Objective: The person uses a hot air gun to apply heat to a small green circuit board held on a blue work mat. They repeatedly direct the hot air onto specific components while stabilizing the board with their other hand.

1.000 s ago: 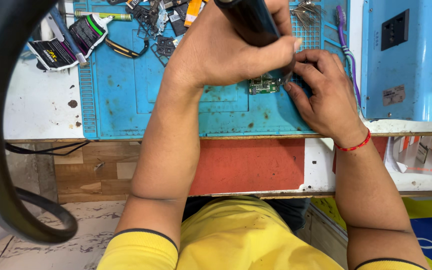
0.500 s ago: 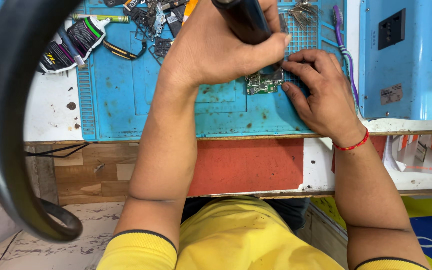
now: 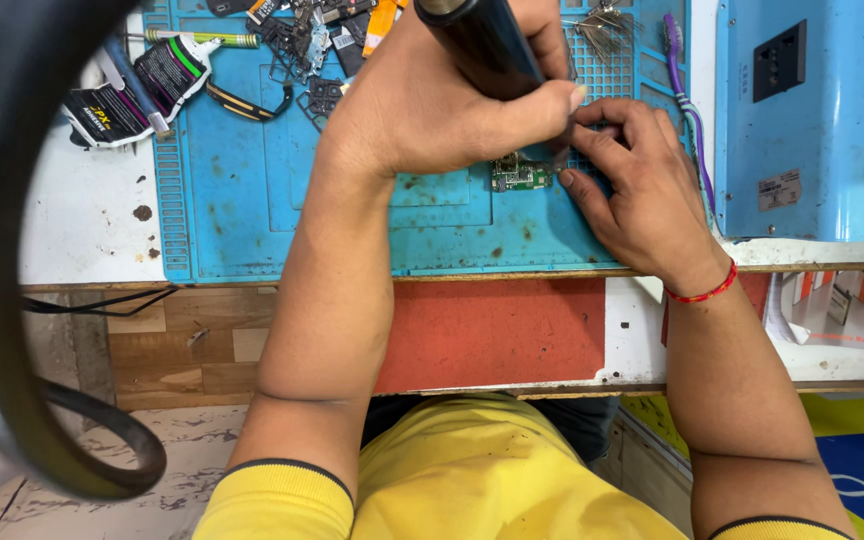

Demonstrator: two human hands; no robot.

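On a stained blue work mat (image 3: 252,200) over a white bench, the left hand (image 3: 432,100) grips a black tool (image 3: 482,45); the right hand's (image 3: 642,190) fingertips pin a small green circuit board (image 3: 520,177) at mid-mat.

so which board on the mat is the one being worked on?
The small green circuit board, lying alone mid-mat between the left hand and right hand; the other parts sit heaped at the mat's far edge.
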